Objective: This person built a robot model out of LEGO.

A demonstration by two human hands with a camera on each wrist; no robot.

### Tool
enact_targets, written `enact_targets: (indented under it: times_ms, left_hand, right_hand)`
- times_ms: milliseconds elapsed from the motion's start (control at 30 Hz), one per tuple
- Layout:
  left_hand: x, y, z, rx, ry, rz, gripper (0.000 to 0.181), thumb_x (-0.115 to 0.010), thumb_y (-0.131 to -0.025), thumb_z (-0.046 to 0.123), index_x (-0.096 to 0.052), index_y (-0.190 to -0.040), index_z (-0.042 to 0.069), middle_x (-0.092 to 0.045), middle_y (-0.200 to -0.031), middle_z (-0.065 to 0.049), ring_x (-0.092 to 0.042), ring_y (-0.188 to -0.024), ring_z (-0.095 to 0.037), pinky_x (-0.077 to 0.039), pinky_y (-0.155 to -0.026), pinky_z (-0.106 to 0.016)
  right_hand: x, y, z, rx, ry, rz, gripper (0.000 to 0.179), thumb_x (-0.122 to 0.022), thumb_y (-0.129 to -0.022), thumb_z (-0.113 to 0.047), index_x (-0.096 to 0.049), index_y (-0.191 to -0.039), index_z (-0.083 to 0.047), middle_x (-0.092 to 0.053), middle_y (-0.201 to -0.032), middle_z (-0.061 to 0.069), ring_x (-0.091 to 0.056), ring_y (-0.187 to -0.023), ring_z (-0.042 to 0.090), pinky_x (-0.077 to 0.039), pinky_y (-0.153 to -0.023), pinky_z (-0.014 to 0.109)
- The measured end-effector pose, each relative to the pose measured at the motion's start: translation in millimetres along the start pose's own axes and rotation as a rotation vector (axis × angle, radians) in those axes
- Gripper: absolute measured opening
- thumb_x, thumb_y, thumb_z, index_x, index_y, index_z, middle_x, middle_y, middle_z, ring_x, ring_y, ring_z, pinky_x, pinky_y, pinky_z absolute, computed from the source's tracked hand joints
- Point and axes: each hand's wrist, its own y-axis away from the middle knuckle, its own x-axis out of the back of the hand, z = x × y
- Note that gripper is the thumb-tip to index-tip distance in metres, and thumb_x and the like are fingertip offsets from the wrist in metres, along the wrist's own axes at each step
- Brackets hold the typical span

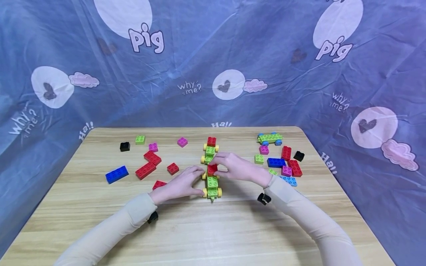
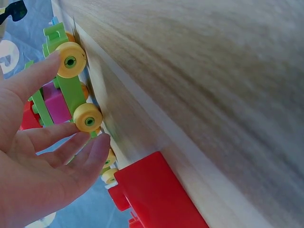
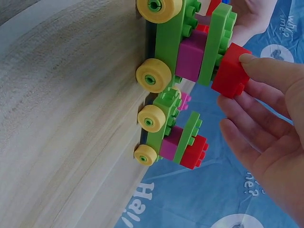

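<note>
A green toy car (image 1: 212, 182) with yellow wheels stands at mid-table, its front end toward me. It carries a magenta brick (image 3: 191, 56), a green plate (image 3: 217, 45) above that, and a red brick (image 3: 231, 70) at the top rear. My right hand (image 1: 233, 167) pinches the red brick between thumb and fingers. Spread along the car's left side, my left hand (image 1: 183, 182) grips it, the thumb at the front wheel (image 2: 71, 60) and a finger at the rear wheel (image 2: 88, 118). Directly behind stands a second, similar car (image 1: 210, 149) with its own red brick (image 1: 211, 141).
Left of the cars lie red bricks (image 1: 145, 171), a blue brick (image 1: 117, 174), a black brick (image 1: 124, 146) and small magenta and green ones. To the right are a green car base with blue wheels (image 1: 270, 139), another blue brick (image 1: 276, 163) and several other bricks.
</note>
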Motion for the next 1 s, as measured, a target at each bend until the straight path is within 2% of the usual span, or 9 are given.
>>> enact_targets:
  times_ms: [300,633,1000]
  left_hand:
    - [0.6,0.2,-0.2,-0.012,0.001,0.001,0.079,-0.082,-0.079,0.033,-0.050,-0.139,-0.007,-0.053,-0.141,-0.020,-0.052,-0.131,-0.036,-0.042,-0.115,-0.050]
    - [-0.2,-0.7,-2.0,-0.020,-0.020,0.004,0.078,-0.081,-0.080,0.035,-0.051,-0.138,-0.008,-0.054,-0.140,-0.020,-0.053,-0.130,-0.034,-0.043,-0.114,-0.049]
    - [-0.1,-0.7,-2.4,-0.025,-0.012,0.008,0.078,-0.081,-0.080,0.035,-0.051,-0.138,-0.008,-0.054,-0.140,-0.020,-0.053,-0.130,-0.034,-0.043,-0.113,-0.048]
  right_hand:
    - [-0.7,-1.1,-1.1,-0.013,0.015,-0.003,0.026,-0.075,-0.086,-0.008,-0.069,-0.110,-0.003,-0.071,-0.104,0.008,-0.070,-0.095,0.017,-0.060,-0.086,0.026]
    - [2.6,-6.0,-6.7,-0.045,-0.015,-0.033,0.023,-0.077,-0.083,-0.006,-0.069,-0.105,-0.004,-0.070,-0.103,0.007,-0.068,-0.095,0.017,-0.059,-0.086,0.024]
    - [5.1,-10.0,-9.7,-0.070,-0.029,-0.043,0.020,-0.078,-0.082,-0.005,-0.072,-0.102,-0.003,-0.071,-0.101,0.009,-0.068,-0.093,0.019,-0.060,-0.083,0.028]
